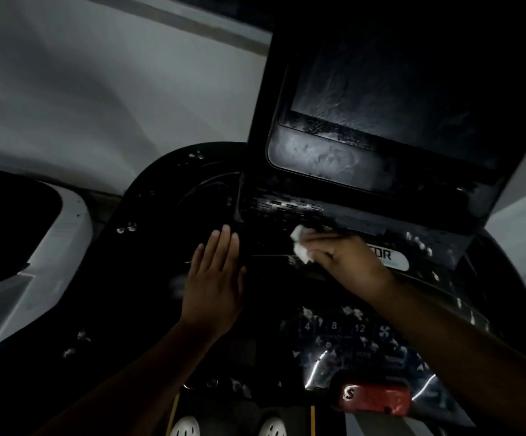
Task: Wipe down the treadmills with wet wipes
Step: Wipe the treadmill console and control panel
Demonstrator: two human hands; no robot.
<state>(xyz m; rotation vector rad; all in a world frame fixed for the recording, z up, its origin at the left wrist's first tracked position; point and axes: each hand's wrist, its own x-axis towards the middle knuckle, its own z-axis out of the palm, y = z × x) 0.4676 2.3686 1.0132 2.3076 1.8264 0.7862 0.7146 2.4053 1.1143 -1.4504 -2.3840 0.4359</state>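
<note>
Much looks left: your right hand (343, 262) pinches the wet wipe (301, 247) under the streaky screen (381, 99), centre frame. Your left hand (214, 284) lies flat, fingers straight, on the treadmill console (148, 247). The lower keypad (350, 332) looks speckled.

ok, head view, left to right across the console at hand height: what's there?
white panel → left hand, fingers straight → wet wipe → right hand gripping it → logo label, partly hidden by that hand

The black treadmill console (148, 265) bears a flat left hand (214, 278) and a white wipe (301, 248).
</note>
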